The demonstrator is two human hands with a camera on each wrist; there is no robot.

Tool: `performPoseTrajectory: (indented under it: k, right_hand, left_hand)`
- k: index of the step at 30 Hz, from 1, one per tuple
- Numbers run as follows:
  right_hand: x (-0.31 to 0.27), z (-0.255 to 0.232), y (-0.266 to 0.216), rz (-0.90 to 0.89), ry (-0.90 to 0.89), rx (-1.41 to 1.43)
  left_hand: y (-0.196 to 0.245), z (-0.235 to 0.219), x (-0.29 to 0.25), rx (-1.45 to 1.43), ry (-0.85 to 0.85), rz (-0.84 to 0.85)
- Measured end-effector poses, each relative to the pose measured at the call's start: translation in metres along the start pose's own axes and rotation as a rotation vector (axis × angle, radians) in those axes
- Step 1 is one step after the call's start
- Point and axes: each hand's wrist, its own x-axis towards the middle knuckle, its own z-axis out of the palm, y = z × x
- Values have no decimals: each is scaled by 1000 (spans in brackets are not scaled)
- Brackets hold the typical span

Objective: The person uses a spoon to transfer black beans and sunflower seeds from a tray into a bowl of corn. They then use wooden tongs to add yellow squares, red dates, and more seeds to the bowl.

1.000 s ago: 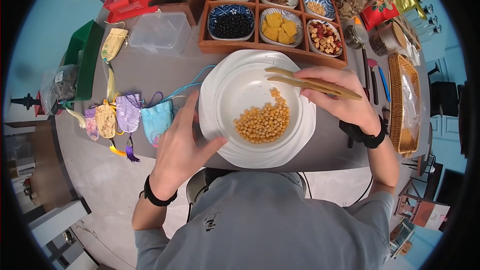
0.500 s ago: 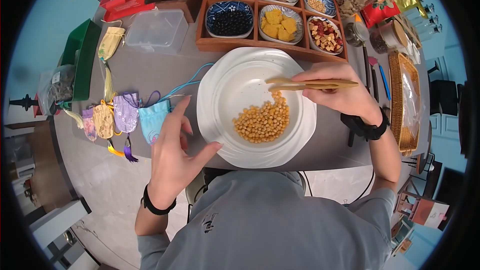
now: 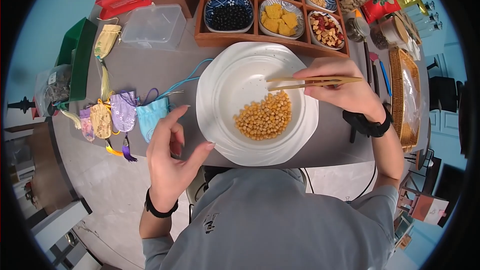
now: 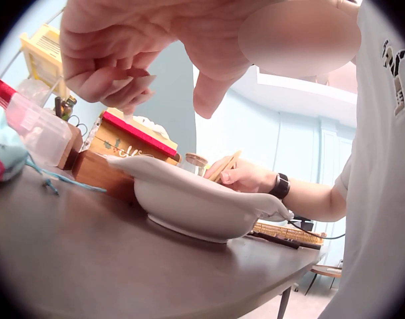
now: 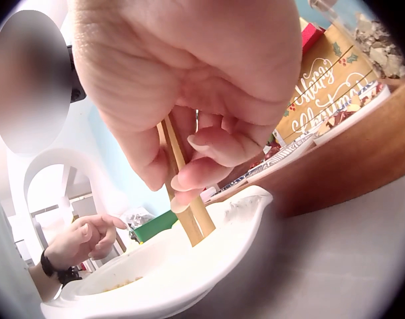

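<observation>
A white wavy-rimmed bowl (image 3: 210, 135) stands on the grey table with a heap of yellow corn kernels (image 3: 265, 117) in its lower right part. My right hand (image 3: 335, 84) pinches a pair of wooden tongs (image 3: 287, 83), held over the bowl's right side. Their tips lie above the kernels in the head view; in the right wrist view the tongs (image 5: 197, 222) point down toward the bowl with nothing between their tips. Left of the bowl, my left hand (image 3: 172, 157) hovers empty, thumb and index finger spread apart. A light-blue drawstring pouch (image 3: 152, 115) lies just beyond its fingers.
Behind the bowl sits a divided wooden box (image 3: 202, 37) with small dishes of dates, black beans, yellow chunks and other dry foods. More pouches (image 3: 122, 105) and a clear plastic container (image 3: 155, 25) are at left. A wicker basket (image 3: 397, 105) and jars (image 3: 387, 35) stand at right.
My left hand has drawn back from the bowl's rim, its fingers bending more. In my right hand the tongs have turned from slanting to nearly level. The kernels look the same.
</observation>
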Motion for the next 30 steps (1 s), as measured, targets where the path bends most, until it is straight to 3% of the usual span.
performPoseTrajectory:
  k: [5, 11, 20, 26, 30]
  right_hand:
    - [-4, -3, -3, 61, -38, 19]
    - [1, 6, -2, 35, 17, 48]
    - [3, 4, -5, 16, -56, 31]
    - [5, 10, -2, 1, -46, 40]
    - [3, 5, -5, 62, -60, 22]
  left_hand:
    - [-4, 0, -6, -21, -4, 6]
    - [-8, 6, -10, -84, 47, 21]
    - [-3, 3, -14, -139, 0, -52]
    - [-8, 6, -13, -117, 20, 18]
    - [-3, 2, -14, -133, -9, -42]
